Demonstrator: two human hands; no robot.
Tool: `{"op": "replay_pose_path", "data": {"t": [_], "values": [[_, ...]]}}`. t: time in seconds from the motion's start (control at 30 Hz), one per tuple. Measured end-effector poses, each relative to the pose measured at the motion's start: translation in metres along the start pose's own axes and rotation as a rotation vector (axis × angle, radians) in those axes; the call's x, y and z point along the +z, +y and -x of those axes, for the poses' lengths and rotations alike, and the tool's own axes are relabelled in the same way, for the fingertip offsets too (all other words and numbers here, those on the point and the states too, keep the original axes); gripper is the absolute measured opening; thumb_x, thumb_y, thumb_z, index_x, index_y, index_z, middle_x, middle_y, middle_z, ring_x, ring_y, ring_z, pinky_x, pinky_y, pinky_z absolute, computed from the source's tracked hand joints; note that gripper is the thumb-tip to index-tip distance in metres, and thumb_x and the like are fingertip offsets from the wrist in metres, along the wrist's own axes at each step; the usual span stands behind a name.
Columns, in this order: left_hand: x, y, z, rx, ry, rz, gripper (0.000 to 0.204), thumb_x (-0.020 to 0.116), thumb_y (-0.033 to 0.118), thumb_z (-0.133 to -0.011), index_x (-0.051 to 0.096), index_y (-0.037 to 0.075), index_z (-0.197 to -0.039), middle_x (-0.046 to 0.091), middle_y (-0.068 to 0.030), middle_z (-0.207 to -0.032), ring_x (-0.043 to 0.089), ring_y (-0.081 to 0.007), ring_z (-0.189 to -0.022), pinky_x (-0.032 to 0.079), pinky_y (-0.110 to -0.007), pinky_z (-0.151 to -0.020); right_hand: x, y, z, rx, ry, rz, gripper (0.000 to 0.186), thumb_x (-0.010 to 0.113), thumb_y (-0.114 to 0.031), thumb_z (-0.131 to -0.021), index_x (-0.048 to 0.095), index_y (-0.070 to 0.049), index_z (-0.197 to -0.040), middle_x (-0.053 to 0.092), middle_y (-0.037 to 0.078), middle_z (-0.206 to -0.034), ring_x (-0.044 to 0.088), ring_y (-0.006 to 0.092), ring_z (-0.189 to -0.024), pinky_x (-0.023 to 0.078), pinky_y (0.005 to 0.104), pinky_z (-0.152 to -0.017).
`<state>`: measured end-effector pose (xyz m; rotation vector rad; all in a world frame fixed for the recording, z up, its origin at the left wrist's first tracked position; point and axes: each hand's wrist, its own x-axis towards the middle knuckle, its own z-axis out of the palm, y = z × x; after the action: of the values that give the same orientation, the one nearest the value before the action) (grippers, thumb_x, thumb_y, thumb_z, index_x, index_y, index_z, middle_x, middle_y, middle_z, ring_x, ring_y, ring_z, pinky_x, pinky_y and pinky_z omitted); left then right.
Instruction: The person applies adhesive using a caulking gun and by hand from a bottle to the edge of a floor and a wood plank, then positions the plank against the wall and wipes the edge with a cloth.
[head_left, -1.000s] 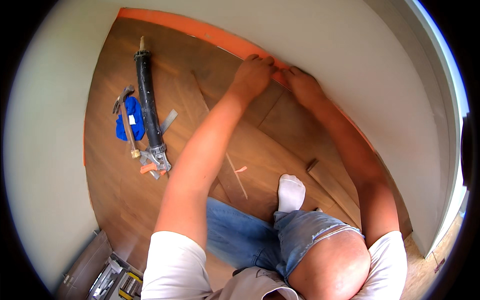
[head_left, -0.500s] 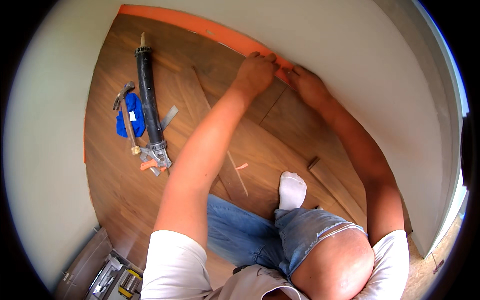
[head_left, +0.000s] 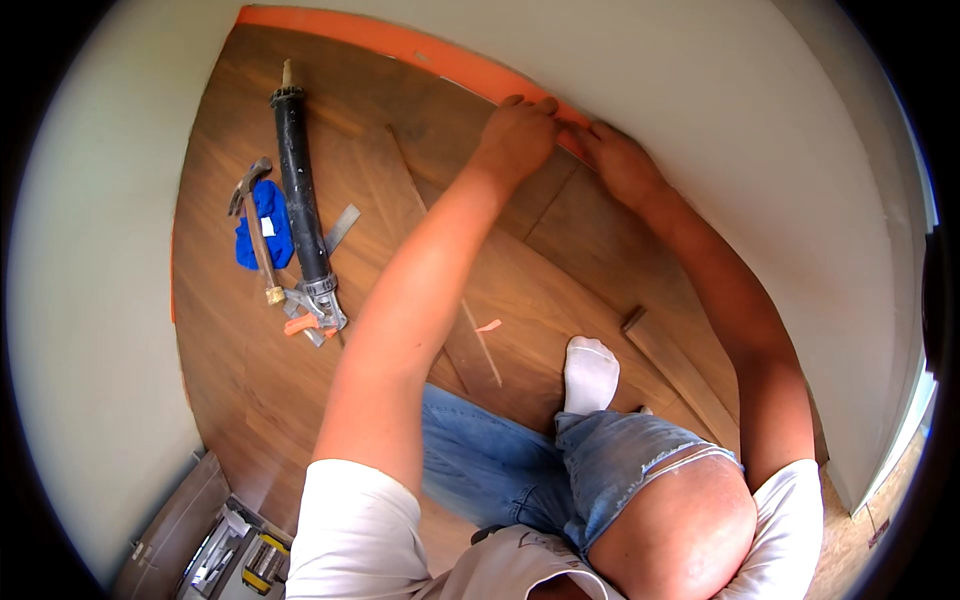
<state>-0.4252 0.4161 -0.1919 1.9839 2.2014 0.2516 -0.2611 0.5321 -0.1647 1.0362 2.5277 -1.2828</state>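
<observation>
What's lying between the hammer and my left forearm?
In the head view, going from the hammer: part of the blue bundle, then the black caulking gun, a grey metal strip and a narrow wooden board before your left forearm.

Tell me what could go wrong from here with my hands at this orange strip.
The orange strip might shift if the left hand or right hand slips. The white-socked foot could slide on the wooden floor or bump the plank beside it. The hammer and black tubular tool, lying off to your left, could trip you if you stand.
</observation>
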Motion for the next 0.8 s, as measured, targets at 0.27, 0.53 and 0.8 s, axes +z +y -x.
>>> {"op": "replay_pose_path", "data": {"t": [0.27, 0.53, 0.8], "values": [[0.004, -0.002, -0.003, -0.007, -0.078, -0.062, 0.031, 0.047, 0.015, -0.102, 0.076, 0.016, -0.111, 0.067, -0.0068, -0.115, 0.066, -0.0273, -0.105, 0.046, -0.042, -0.104, 0.003, 0.010, -0.003, -0.086, -0.009, 0.057, 0.041, 0.044, -0.035, -0.109, 0.063, 0.001, -0.106, 0.067, 0.022, -0.112, 0.062, 0.0418, -0.103, 0.047, 0.0502, -0.094], [0.004, 0.001, -0.003, -0.044, -0.068, -0.093, 0.029, 0.047, 0.017, -0.103, 0.075, 0.014, -0.110, 0.067, -0.0081, -0.115, 0.067, -0.0280, -0.105, 0.046, -0.043, -0.102, 0.003, 0.015, -0.008, -0.337, 0.044, 0.383, 0.019, 0.053, -0.012, -0.098, 0.066, 0.000, -0.104, 0.067, 0.022, -0.102, 0.067, 0.0392, -0.095, 0.056, 0.0483, -0.083], [0.008, 0.004, -0.001, -0.061, -0.008, -0.058, 0.028, 0.049, 0.016, -0.100, 0.076, 0.015, -0.109, 0.068, -0.0084, -0.112, 0.068, -0.0289, -0.101, 0.047, -0.043, -0.099, 0.016, 0.014, -0.028, -0.412, 0.098, 0.702, 0.020, 0.053, -0.007, -0.095, 0.072, -0.002, -0.097, 0.071, 0.017, -0.100, 0.071, 0.0377, -0.090, 0.058, 0.0477, -0.079]]}}
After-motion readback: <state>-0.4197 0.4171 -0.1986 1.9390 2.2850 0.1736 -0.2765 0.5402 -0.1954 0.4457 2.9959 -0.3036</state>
